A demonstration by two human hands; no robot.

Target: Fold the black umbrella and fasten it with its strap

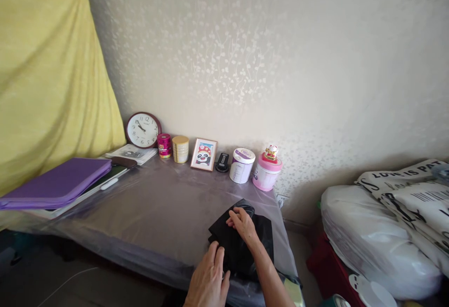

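Observation:
A black, slightly shiny sheet that looks like a folded plastic bag (pixel 264 232) lies crumpled on the near right corner of the table. My right hand (pixel 242 225) rests over its upper part, with the fingers loosely bent and apart. At the bag's lower left edge is my left hand (pixel 209 276), its fingers stretched forward and the thumb apart. A ring shows on the left hand. Part of the bag is hidden beneath both hands and the right forearm.
Along the wall stand a clock (pixel 143 130), a pink tin (pixel 164 146), a yellow canister (pixel 180 149), a panda picture frame (pixel 204 154), a small black device (pixel 222 162), a white tub (pixel 242 166) and a pink-lidded tub (pixel 267 174). A purple folder (pixel 59 183) lies left. White bags (pixel 375 237) bulge right.

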